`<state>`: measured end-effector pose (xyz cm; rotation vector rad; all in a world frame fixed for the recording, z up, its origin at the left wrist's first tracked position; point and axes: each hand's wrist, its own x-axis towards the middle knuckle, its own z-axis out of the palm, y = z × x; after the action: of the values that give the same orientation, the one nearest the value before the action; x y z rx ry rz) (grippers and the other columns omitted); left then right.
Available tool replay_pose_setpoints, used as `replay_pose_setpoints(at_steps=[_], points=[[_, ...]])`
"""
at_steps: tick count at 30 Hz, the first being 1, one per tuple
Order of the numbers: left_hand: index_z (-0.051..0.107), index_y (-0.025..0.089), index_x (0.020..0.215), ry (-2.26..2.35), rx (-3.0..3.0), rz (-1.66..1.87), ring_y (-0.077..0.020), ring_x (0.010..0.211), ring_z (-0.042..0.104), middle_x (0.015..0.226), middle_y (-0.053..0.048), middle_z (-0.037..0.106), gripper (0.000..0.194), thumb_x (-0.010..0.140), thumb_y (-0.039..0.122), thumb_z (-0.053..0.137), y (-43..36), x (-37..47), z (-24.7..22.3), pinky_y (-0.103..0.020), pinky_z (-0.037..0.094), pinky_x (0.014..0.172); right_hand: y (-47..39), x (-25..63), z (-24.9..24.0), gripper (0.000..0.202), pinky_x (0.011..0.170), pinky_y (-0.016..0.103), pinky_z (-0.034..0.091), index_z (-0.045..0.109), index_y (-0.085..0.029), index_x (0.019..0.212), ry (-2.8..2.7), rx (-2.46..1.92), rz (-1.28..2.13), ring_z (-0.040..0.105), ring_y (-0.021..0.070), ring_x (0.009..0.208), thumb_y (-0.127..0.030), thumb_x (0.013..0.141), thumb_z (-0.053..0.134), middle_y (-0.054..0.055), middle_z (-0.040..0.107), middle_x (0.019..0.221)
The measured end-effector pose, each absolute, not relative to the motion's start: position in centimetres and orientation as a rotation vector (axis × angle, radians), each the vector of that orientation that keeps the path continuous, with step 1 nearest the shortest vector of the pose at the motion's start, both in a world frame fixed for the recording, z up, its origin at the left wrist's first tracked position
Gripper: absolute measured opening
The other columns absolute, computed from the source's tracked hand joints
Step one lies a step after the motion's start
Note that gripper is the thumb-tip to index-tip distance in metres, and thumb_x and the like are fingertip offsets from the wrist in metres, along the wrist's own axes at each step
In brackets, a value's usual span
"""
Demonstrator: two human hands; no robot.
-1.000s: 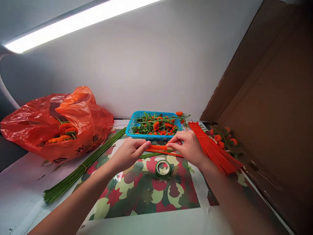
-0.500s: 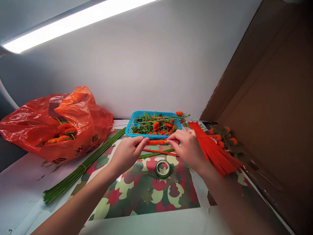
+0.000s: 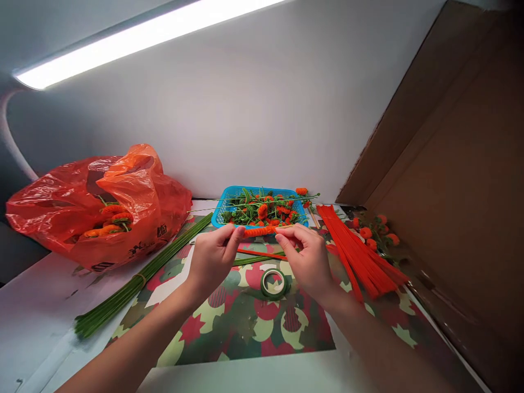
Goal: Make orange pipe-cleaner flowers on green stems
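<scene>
Between my two hands stretches a coiled orange pipe cleaner [image 3: 260,232], held level in front of the blue basket. My left hand [image 3: 215,256] pinches its left end between thumb and forefinger. At the other end, my right hand [image 3: 307,254] is closed on it with thumb and fingertips. Just below lie a straight orange pipe cleaner [image 3: 262,254] and some green stems [image 3: 257,260]. A roll of green tape [image 3: 273,284] rests on the patterned sheet [image 3: 245,327] under my hands.
Behind my hands stands a blue basket [image 3: 215,217] of orange and green flower pieces. On the left are a red plastic bag [image 3: 164,191] and a bundle of green pipe cleaners [image 3: 135,284]. Orange pipe cleaners [image 3: 360,256] fan out at right, near a cardboard panel [image 3: 442,164].
My right hand has shifted slightly left and down, closer to my left hand. The coiled pipe cleaner sits a little higher, and the camera view has turned slightly.
</scene>
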<state>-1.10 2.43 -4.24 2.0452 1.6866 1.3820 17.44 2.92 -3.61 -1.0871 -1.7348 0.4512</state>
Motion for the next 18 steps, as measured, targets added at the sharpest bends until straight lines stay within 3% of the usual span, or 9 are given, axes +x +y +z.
replay_pose_setpoints(at_steps=[3,7,12,18], points=[[0.027,0.021,0.056,1.589,1.844,1.405,-0.0107,0.052,0.020,0.055,0.005,0.020,0.041,0.090,0.040,0.040,2.6,-1.1,-4.3,-0.027,0.019,0.049,2.7,17.4,-3.5,0.013,0.067,0.030,0.046,0.072,-0.020,0.086,-1.638,-0.992,0.566,0.064,0.0187,0.082,-0.023,0.086,0.059,0.006,0.072,0.088],[0.026,0.022,0.058,1.340,1.556,1.330,-0.0102,0.051,0.017,0.056,0.006,0.019,0.044,0.089,0.050,0.041,3.1,-1.2,-4.6,-0.026,0.017,0.046,2.8,17.5,-3.4,0.015,0.065,0.030,0.050,0.074,-0.021,0.086,-1.510,-0.953,0.762,0.066,0.0200,0.083,-0.029,0.083,0.062,0.007,0.073,0.088],[0.024,0.023,0.056,1.123,1.395,1.230,-0.0088,0.049,0.013,0.053,0.008,0.015,0.050,0.087,0.055,0.045,3.5,-1.4,-4.9,-0.026,0.013,0.046,3.7,17.9,-3.8,0.023,0.058,0.028,0.048,0.074,-0.021,0.075,-1.435,-0.912,1.051,0.061,0.0170,0.068,-0.044,0.074,0.069,0.004,0.068,0.072],[0.025,0.022,0.054,1.043,1.516,1.126,-0.0075,0.047,0.012,0.052,0.008,0.017,0.049,0.087,0.052,0.045,3.9,-2.3,-5.1,-0.026,0.011,0.045,4.4,18.8,-2.7,0.034,0.059,0.026,0.045,0.071,-0.018,0.066,-1.557,-0.865,1.452,0.058,0.0151,0.066,-0.051,0.060,0.078,0.001,0.062,0.064]])
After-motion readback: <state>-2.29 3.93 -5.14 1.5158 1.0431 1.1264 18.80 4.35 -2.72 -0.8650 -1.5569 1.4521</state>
